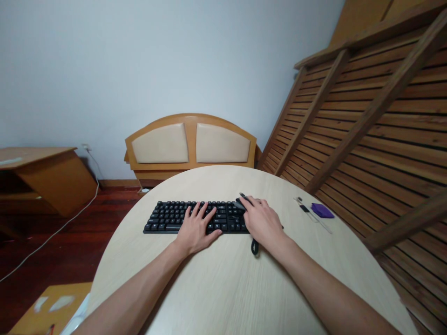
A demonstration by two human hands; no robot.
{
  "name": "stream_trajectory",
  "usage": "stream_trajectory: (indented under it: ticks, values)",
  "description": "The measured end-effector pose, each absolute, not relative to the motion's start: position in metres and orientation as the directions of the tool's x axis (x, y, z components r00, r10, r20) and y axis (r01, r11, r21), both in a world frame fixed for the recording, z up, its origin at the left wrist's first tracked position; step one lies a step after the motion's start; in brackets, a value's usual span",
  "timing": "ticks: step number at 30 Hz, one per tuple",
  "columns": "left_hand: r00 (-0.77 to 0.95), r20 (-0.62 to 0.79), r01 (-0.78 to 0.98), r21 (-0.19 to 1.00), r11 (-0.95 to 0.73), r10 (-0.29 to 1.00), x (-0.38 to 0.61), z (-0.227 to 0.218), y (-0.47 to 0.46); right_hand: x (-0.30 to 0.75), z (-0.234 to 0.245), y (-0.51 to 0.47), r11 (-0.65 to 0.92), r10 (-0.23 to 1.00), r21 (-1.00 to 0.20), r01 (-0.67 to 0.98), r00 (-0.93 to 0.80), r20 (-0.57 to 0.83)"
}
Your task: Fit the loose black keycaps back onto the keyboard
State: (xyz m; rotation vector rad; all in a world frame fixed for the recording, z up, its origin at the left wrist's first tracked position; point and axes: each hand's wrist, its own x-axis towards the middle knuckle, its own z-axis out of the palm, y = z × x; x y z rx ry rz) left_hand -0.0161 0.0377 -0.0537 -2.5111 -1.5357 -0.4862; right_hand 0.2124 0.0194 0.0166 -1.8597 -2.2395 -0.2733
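Observation:
A black full-size keyboard (171, 216) lies across the middle of the round table. My left hand (196, 227) rests on its keys with the fingers spread, over the middle-right of the key block. Over the number-pad end, my right hand (261, 218) is closed on a bundled black cable (255, 247). A loop of that cable sticks out below the hand onto the tabletop. Past the fingertips shows what looks like its metal-tipped plug (242, 195). My right hand hides much of the bundle and the keyboard's right end.
On the pale round table (216, 288), a purple pouch (322, 211) lies at right beside a thin white cord (319, 221) with a small black piece (304, 209). A padded headboard (191, 139) stands behind. Wooden slats (349, 121) lean at right; a brown desk (45, 177) is at left.

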Motion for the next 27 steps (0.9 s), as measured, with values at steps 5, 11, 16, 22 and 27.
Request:
stream_trajectory:
  ticks: [5, 11, 16, 22, 27]
  values:
    - [0.416, 0.338, 0.890, 0.037, -0.454, 0.844, -0.017, -0.054, 0.039, 0.227, -0.009, 0.045, 0.151, 0.965, -0.033, 0.988, -0.140, 0.221]
    - [0.412, 0.334, 0.894, 0.032, -0.448, 0.847, -0.018, -0.056, 0.040, 0.239, -0.025, 0.032, 0.182, 0.965, -0.062, 0.981, -0.166, 0.201]
    - [0.414, 0.333, 0.894, 0.028, -0.448, 0.847, -0.018, -0.056, 0.039, 0.243, -0.030, 0.001, 0.210, 0.956, -0.042, 0.977, -0.196, 0.216]
    - [0.417, 0.339, 0.889, 0.041, -0.456, 0.844, -0.018, -0.055, 0.039, 0.246, -0.013, -0.023, 0.152, 0.979, -0.048, 0.987, -0.144, 0.141]
    - [0.423, 0.343, 0.885, 0.044, -0.464, 0.839, -0.018, -0.053, 0.038, 0.252, 0.002, 0.012, 0.118, 0.953, -0.114, 0.986, -0.080, 0.292]
